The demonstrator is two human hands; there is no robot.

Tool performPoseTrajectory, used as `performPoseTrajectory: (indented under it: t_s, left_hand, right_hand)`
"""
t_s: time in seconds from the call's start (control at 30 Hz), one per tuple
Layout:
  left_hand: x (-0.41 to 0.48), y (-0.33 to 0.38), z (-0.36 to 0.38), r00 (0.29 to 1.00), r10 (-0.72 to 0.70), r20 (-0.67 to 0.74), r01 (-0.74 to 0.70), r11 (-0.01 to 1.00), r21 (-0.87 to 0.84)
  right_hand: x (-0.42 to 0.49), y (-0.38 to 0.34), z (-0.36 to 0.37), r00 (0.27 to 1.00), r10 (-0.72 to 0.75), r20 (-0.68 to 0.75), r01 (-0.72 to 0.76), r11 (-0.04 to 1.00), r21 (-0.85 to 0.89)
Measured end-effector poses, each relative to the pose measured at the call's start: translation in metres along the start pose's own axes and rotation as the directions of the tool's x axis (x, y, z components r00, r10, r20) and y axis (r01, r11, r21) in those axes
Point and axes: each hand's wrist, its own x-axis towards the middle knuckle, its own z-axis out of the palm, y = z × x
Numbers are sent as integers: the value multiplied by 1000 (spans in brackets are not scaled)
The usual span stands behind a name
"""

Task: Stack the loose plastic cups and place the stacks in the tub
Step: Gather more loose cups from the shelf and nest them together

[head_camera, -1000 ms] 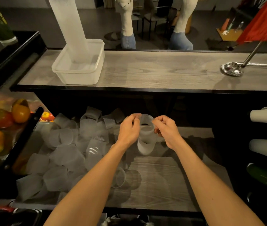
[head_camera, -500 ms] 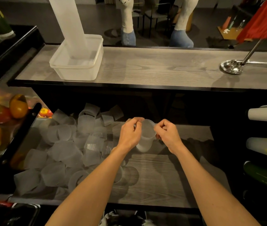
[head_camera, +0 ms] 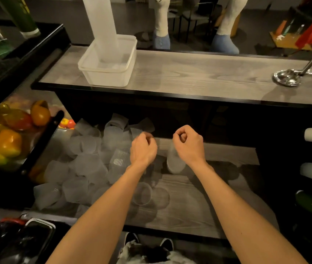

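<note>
In the head view, two bare forearms are seen reaching forward over a lower grey wood-grain shelf (head_camera: 180, 216). The left hand (head_camera: 143, 149) is curled into a loose fist, fingers folded in toward the palm; nothing can be seen in its grasp. The right hand (head_camera: 189, 145) is likewise curled, thumb pressed against the bent fingers, and whether it has hold of anything cannot be told, since the palm side is hidden. A frosted cup stack (head_camera: 175, 161) is seen just below and between the two hands, partly covered by the right wrist, its closed end pointing down toward the shelf; contact with either hand cannot be made out. To the left of the hands, a heap of loose plastic cups (head_camera: 83, 166) is spread over the shelf, lying on their sides and at mixed angles, and a single clear cup (head_camera: 142, 194) lies on its side nearer the camera, beside the left forearm. On the upper counter (head_camera: 199, 77), the translucent tub (head_camera: 107, 67) is placed at the left, and a tall stack of cups (head_camera: 103, 25) stands upright inside it. A metal ladle (head_camera: 287, 78) rests on the counter at the far right. Orange and yellow peppers (head_camera: 8, 130) are visible at the left edge.
</note>
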Motion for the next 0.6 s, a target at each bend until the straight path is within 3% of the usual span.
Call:
performPoseTrajectory:
  t_s: [0.1,0.27,0.43,0.6]
  left_hand:
    - [1,-13,-28,997,-56,-54,59,997,57]
    - [0,-36,-80,976,-174,-128,202,944,262]
    - [-2,-61,-112,944,-324,-68,321,846,426]
    - [-6,-70,-125,865,-498,66,425,795,433]
  right_hand:
    - [-4,-19,28,986,-76,146,79,997,-16]
    - [-11,-36,85,894,-25,447,76,992,-97]
    - [-15,-45,129,858,24,514,62,987,-150]
    - [-11,-45,150,817,111,566,8,979,-203]
